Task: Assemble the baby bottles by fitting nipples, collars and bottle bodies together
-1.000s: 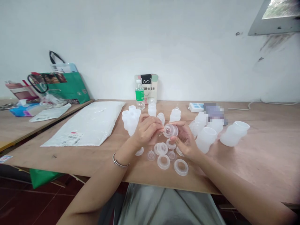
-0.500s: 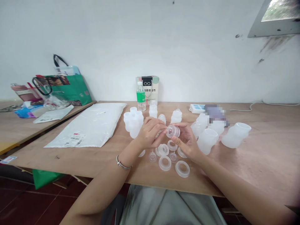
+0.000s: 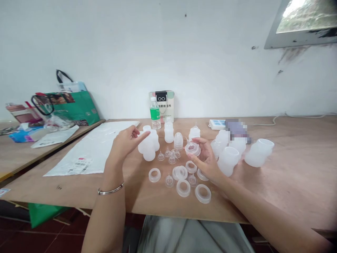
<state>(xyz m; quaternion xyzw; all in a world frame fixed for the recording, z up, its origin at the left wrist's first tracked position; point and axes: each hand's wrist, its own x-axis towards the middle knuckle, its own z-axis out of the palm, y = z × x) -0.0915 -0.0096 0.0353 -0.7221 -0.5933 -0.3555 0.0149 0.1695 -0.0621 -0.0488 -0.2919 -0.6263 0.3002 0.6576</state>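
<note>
Translucent ribbed collar [image 3: 192, 149], right hand [image 3: 206, 160] pinching

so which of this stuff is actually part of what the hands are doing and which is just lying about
In use: right hand holding a ring with teat; left hand by the silicone bottles; loose rings; loose teats.

Lying about: water bottle, plastic mailer, green bag, power strip.

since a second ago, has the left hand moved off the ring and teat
Yes. The left hand has pulled left, away from the ring with teat in the right hand, and now hovers by the cluster of bottles.
</note>
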